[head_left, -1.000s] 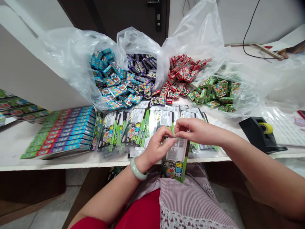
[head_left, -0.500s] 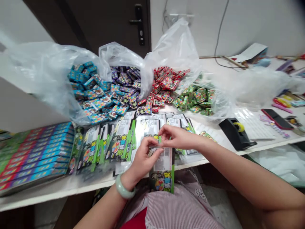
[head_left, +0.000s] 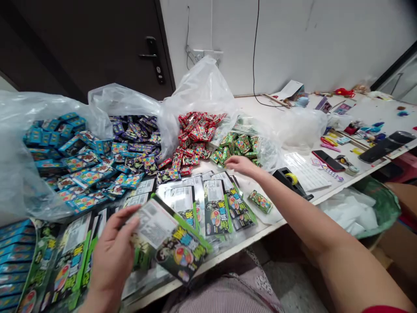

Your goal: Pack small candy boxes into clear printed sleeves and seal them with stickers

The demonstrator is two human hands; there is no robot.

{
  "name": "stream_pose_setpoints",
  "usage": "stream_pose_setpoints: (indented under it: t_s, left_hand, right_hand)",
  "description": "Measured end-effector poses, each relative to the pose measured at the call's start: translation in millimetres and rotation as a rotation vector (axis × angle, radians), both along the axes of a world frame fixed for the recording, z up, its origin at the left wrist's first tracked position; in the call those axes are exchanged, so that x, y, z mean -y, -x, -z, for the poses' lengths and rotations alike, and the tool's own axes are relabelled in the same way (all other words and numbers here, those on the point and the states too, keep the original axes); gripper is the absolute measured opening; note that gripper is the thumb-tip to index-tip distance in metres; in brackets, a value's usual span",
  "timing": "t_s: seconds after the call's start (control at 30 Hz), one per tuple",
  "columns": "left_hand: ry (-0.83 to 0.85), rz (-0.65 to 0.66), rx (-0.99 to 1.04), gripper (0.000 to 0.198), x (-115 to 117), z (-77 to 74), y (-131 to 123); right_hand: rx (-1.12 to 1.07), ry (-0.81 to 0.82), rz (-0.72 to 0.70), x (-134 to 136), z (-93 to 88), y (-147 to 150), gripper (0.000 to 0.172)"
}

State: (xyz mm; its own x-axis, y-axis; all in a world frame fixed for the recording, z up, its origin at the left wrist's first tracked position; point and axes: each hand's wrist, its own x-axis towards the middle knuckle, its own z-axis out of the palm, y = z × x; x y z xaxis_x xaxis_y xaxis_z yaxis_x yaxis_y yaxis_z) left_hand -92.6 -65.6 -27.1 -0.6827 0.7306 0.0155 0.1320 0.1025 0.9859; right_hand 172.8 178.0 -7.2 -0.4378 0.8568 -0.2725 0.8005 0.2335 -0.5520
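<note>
My left hand [head_left: 112, 256] pinches a flat printed packaging bag [head_left: 172, 243] by its upper left corner. The bag is black and green, with a pale label panel and colourful lettering, and tilts above the table's front edge. At the near edge of the green candy boxes [head_left: 243, 143] is my right hand [head_left: 239, 165], fingers reaching forward with nothing visible in them. Under and around the left hand lie more printed bags [head_left: 216, 208] in overlapping rows. A single green box [head_left: 259, 201] rests apart, below my right forearm.
Clear plastic bags spill blue boxes [head_left: 87, 167], purple boxes [head_left: 137, 134] and red boxes [head_left: 198, 130] across the back. Stacked blue boxes [head_left: 14, 261] stand at the left. To the right are a tape dispenser [head_left: 289, 182], a phone [head_left: 327, 161] and a black cylinder [head_left: 387, 147].
My left hand has moved left with the bag, which was upright near my lap. My right hand has left the bag and reached forward to the green boxes. The view has shifted right.
</note>
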Motion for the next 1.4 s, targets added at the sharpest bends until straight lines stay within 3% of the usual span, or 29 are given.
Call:
stream_pose_setpoints:
  t_s: [0.1,0.2,0.33,0.47,0.57,0.67,0.73,0.83,0.93,1.0,1.23,1.4]
  left_hand:
    - [-0.044,-0.086,0.281,0.045,-3,10.7,19]
    - [0.038,-0.065,0.249,0.052,2,30.7,30]
    - [0.206,0.050,-0.084,0.058,19,48.4,47]
    - [0.286,0.211,-0.555,0.053,30,41.9,59]
    - [0.213,0.255,-0.779,0.044,26,29.7,53]
    - [0.095,0.376,-0.851,0.038,15,23.2,38]
    - [0.046,0.484,-0.894,0.036,6,23.5,28]
    - [0.064,0.654,-0.971,0.039,-5,26.6,16]
    - [0.150,0.839,-1.071,0.057,-10,26.4,8]
    - [0.239,0.940,-1.114,0.073,-12,23.2,4]
    - [0.437,1.070,-1.091,0.085,-17,8.4,-3]
    - [0.404,1.043,-1.079,0.079,-18,11.5,-3]
  right_hand:
    - [0.186,-0.148,0.157,-40,17.4,-18,0.027]
    - [0.344,-0.197,0.228,-55,42.8,-18,0.035]
    - [0.453,-0.204,0.278,-62,63.9,-11,0.036]
    - [0.437,-0.203,0.297,-68,66.8,-12,0.039]
    - [0.359,-0.234,0.326,-67,65.6,-15,0.065]
    - [0.239,-0.293,0.353,-63,63.8,-19,0.088]
    - [0.147,-0.306,0.354,-62,60.9,-24,0.081]
    - [0.002,-0.275,0.356,-60,52.1,-35,0.049]
    - [-0.170,-0.231,0.387,-49,40.4,-47,0.022]
    - [-0.298,-0.151,0.385,-32,35.5,-49,0.016]
    - [-0.642,0.197,0.224,50,51.1,-24,0.036]
    - [-0.710,0.163,0.141,70,61.5,-16,0.042]
